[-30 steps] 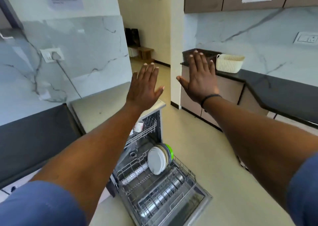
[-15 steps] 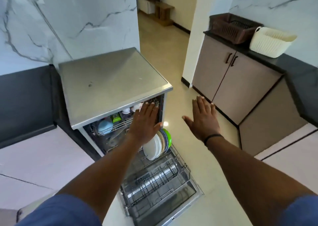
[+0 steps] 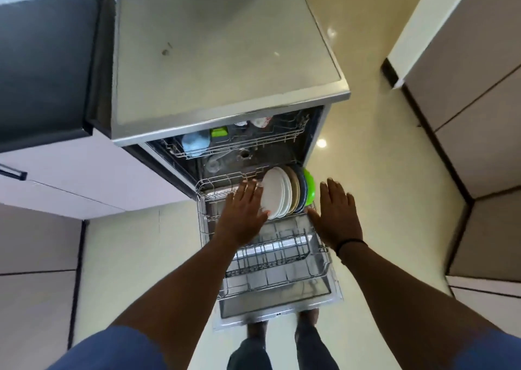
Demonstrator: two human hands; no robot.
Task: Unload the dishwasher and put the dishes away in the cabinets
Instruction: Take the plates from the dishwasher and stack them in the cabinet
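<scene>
While both hands hover flat with fingers released, the left hand [image 3: 242, 214] sits just beside the upright white plates [image 3: 277, 193] in the lower rack [image 3: 265, 254], the right hand [image 3: 337, 214] near the green plate [image 3: 309, 186]; cups fill the upper rack [image 3: 239, 141] of the dishwasher [image 3: 220, 59]

The dishwasher [image 3: 225, 59] is standing open, its door lying flat and the lower rack [image 3: 270, 257] sitting pulled out over it. A row of plates [image 3: 282, 192] is standing on edge at the rack's far right corner, white ones to the left, a green one rightmost. The left hand [image 3: 242, 214] is hovering flat just left of the white plates; the right hand [image 3: 337, 214] is hovering flat beside the rack's right edge. Cups are sitting in the upper rack [image 3: 239, 141].
</scene>
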